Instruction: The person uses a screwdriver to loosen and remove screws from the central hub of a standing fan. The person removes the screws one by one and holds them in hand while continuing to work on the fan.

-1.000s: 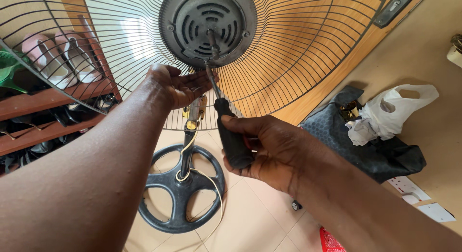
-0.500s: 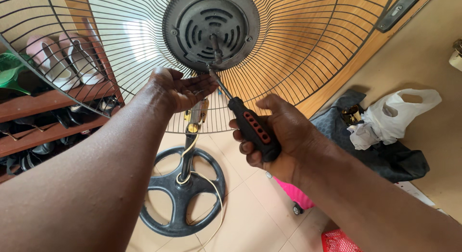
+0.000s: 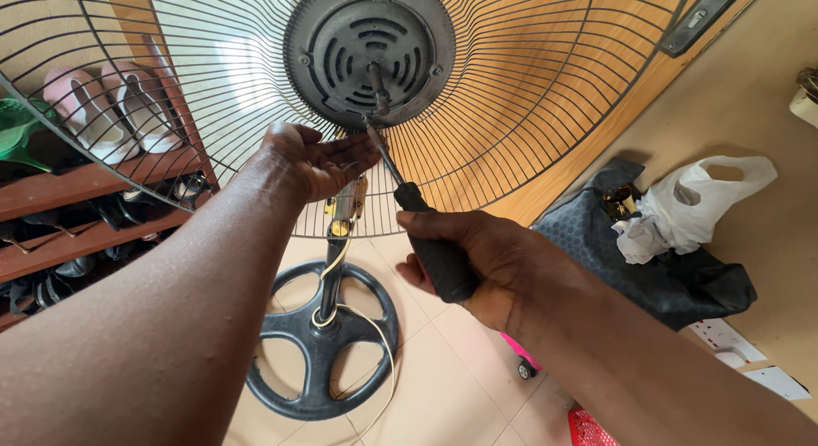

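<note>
Fingers (image 3: 443, 229) of the right hand (image 3: 477, 263) wrap tight around the black handle of a screwdriver (image 3: 417, 212), while the left hand (image 3: 311, 161) cups just beneath the tool's tip, fingers loosely curled and together, brushing the wire guard (image 3: 528, 88) of a standing fan. The screwdriver's long axis runs diagonally, handle low and to the right, shaft rising up and left to meet the lower rim of the dark round motor housing (image 3: 371, 54), where a short spindle (image 3: 377, 84) juts from the centre. Curving guard wires fan out on every side of the housing, hemming the shaft closely. Below, the fan's pole drops to a spoked black base (image 3: 319, 352) on pale floor tiles, a cream cable (image 3: 383, 352) looped over it. A wooden shoe rack (image 3: 77, 186) stands to the left behind the guard; a dark bag (image 3: 673, 276) and a white plastic bag (image 3: 699, 203) lie well apart to the right, leaving open floor under the right forearm.
</note>
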